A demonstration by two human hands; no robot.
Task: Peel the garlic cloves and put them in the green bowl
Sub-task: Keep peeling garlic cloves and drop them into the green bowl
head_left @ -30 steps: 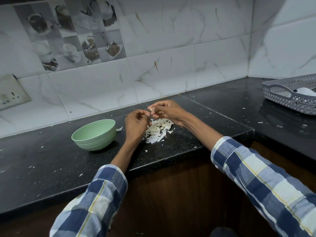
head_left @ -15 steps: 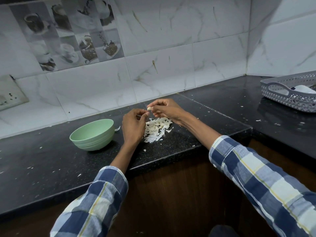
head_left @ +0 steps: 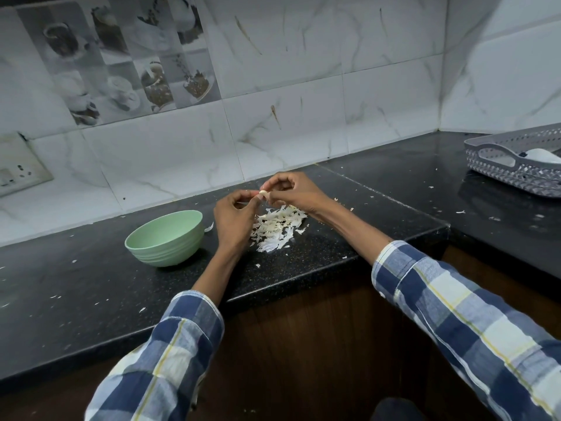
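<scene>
Now: One Garlic Clove Pinched Between Both Hands Above the Peel Pile

Right beside the green bowl [head_left: 165, 237], on its right, lies a heap of white garlic peels [head_left: 277, 227] on the black granite counter [head_left: 76, 287]. Above the far edge of that heap, the left hand [head_left: 235, 218] and the right hand [head_left: 296, 194] meet, fingertips of both pinching a single pale garlic clove [head_left: 263, 194], held clear of the counter. The bowl's contents cannot be seen. Loose peel flakes [head_left: 209, 227] dot the counter around the bowl. Well to the bowl's right, a grey perforated basket [head_left: 498, 161] sits on the counter's other wing.
</scene>
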